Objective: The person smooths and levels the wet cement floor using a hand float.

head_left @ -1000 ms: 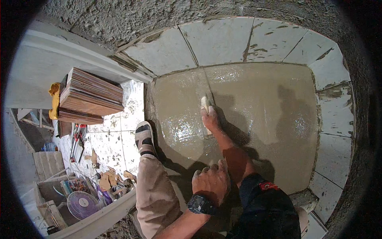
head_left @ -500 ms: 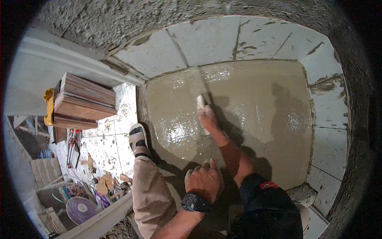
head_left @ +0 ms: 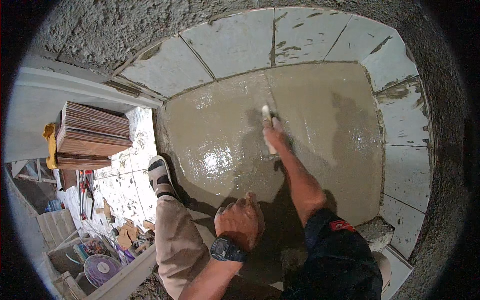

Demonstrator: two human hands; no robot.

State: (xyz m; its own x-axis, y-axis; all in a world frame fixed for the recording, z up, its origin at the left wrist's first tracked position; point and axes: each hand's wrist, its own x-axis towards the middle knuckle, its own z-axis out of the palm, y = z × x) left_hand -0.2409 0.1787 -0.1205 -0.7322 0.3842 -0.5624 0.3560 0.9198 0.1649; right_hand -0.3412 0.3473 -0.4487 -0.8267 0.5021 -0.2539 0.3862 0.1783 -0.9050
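Observation:
My right hand [head_left: 274, 134] grips the pale handle of a finishing trowel [head_left: 269, 111], out over the middle of a wet, smoothed cement floor [head_left: 320, 120]. The trowel's blade lies along the wet surface and is hard to make out against it. My left hand [head_left: 240, 221] hangs nearer to me, above the shadowed near part of the floor, back up and fingers curled in. Nothing sticks out of it, and its palm is hidden. A dark, spattered watch [head_left: 228, 249] is on that wrist.
Smeared white wall tiles [head_left: 235, 45] border the wet cement on the far and right sides. My sandalled foot [head_left: 161, 176] stands at its left edge, on spattered floor tiles [head_left: 120, 182]. Beyond are stacked tiles [head_left: 92, 130], a red-handled tool [head_left: 86, 192] and a purple fan [head_left: 102, 270].
My right hand has swept the trowel rightward across the wet cement. The whole view has shifted a little; my left hand stays curled near me.

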